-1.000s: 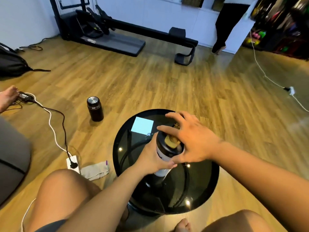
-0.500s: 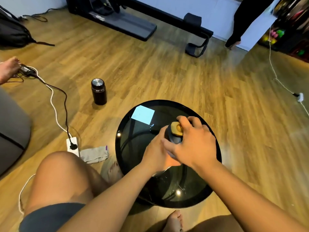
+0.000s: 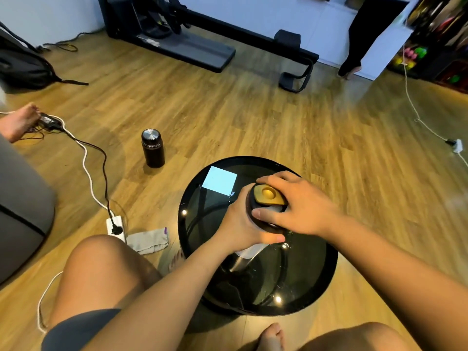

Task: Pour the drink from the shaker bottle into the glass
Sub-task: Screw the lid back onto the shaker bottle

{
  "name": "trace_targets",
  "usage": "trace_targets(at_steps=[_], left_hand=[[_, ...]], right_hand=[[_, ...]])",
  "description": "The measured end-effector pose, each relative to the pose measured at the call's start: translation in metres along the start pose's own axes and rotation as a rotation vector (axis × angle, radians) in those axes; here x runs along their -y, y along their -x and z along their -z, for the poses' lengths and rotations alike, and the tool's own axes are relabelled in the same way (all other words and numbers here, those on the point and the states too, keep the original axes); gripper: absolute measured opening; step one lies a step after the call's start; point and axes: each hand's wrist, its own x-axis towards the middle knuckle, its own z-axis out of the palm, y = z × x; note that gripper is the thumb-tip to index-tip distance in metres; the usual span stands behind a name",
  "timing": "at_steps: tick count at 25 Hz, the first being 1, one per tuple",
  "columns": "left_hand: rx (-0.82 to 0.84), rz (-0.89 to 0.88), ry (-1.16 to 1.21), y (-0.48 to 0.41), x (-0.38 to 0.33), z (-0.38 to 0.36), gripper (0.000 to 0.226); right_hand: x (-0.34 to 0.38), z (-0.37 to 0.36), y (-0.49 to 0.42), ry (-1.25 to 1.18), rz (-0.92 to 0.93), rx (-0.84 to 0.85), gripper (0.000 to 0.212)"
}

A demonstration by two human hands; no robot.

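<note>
Gripping shaker bottle [image 3: 249, 252] (table [image 3: 326, 274] centre)

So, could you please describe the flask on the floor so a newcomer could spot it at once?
Start at the round black glass table where both hands grip the shaker bottle. Look left and farther away across the wooden floor. The dark cylindrical flask stands upright alone, the only thing there with a shiny steel cap.
</note>
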Motion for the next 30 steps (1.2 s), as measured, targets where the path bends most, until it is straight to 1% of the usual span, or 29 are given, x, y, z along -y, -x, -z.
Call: trace_targets(at_steps=[1,2,3,4,6,8,9,11,13,16,18,19,20,21,22,23,24,25,26,27,28,29,30], left_hand=[[0.017,-0.005,0.014,-0.001,-0.001,0.004,0.11],[0.022,-0.007,0.022,-0.002,-0.001,0.005,0.109],[0.015,-0.003,0.027,-0.002,-0.001,0.005,0.108],[-0.002,0.01,0.033,-0.002,0.0,0.003,0.107],[-0.042,0.033,0.043,0.001,0.004,-0.003,0.106],[-0.075,0.034,0.054,0.002,0.01,-0.01,0.106],[-0.085,0.034,0.058,0.002,0.012,-0.012,0.104],[-0.091,0.029,0.049,0.0,0.014,-0.013,0.097],[-0.086,0.026,0.045,0.001,0.012,-0.012,0.097],[-0.068,0.028,0.054,0.004,0.009,-0.011,0.109],[-0.071,0.022,0.061,0.005,0.006,-0.009,0.115],[-0.071,0.024,0.064,0.005,0.005,-0.009,0.116],[-0.069,0.028,0.068,0.005,0.004,-0.008,0.115],[-0.065,0.032,0.071,0.005,0.004,-0.007,0.114],[-0.062,0.035,0.075,0.005,0.003,-0.007,0.113],[-0.06,0.038,0.078,0.005,0.003,-0.007,0.113],[-0.057,0.043,0.079,0.006,0.002,-0.006,0.112],[-0.053,0.044,0.072,0.006,0.001,-0.006,0.113],[-0.047,0.045,0.056,0.005,0.0,-0.006,0.113],[-0.041,0.049,0.039,0.005,-0.001,-0.006,0.111],[-0.039,0.053,0.026,0.005,-0.001,-0.007,0.108],[-0.044,0.057,0.024,0.005,-0.002,-0.008,0.105],[-0.052,0.057,0.025,0.006,-0.002,-0.007,0.103]], right_hand=[[-0.003,0.007,-0.003,-0.018,0.082,0.051,0.075],[-0.006,0.007,-0.005,-0.031,0.14,0.055,0.072],[-0.005,0.002,-0.005,-0.058,0.156,0.008,0.068],[-0.002,-0.005,-0.005,-0.108,0.124,-0.076,0.063],[0.008,-0.021,-0.002,-0.21,-0.041,-0.254,0.06],[0.019,-0.033,0.0,-0.206,-0.226,-0.349,0.063],[0.024,-0.037,0.0,-0.185,-0.305,-0.356,0.066],[0.034,-0.037,-0.001,-0.134,-0.443,-0.314,0.072],[0.039,-0.033,0.004,-0.061,-0.508,-0.258,0.079],[0.032,-0.013,0.024,0.04,-0.501,-0.18,0.084],[0.025,0.004,0.04,0.041,-0.51,-0.1,0.087],[0.021,0.012,0.043,0.049,-0.516,-0.111,0.089],[0.015,0.018,0.042,0.061,-0.493,-0.174,0.09],[0.009,0.022,0.038,0.051,-0.434,-0.265,0.084],[0.006,0.023,0.032,-0.029,-0.352,-0.315,0.075],[0.005,0.022,0.025,-0.155,-0.249,-0.292,0.067],[0.006,0.016,0.02,-0.271,-0.151,-0.223,0.061],[0.008,0.006,0.017,-0.328,-0.091,-0.156,0.056],[0.01,-0.006,0.015,-0.328,-0.08,-0.141,0.053],[0.012,-0.017,0.015,-0.304,-0.117,-0.181,0.052],[0.014,-0.025,0.016,-0.267,-0.178,-0.241,0.056],[0.016,-0.029,0.019,-0.213,-0.248,-0.278,0.064],[0.019,-0.029,0.023,-0.137,-0.318,-0.281,0.074]])
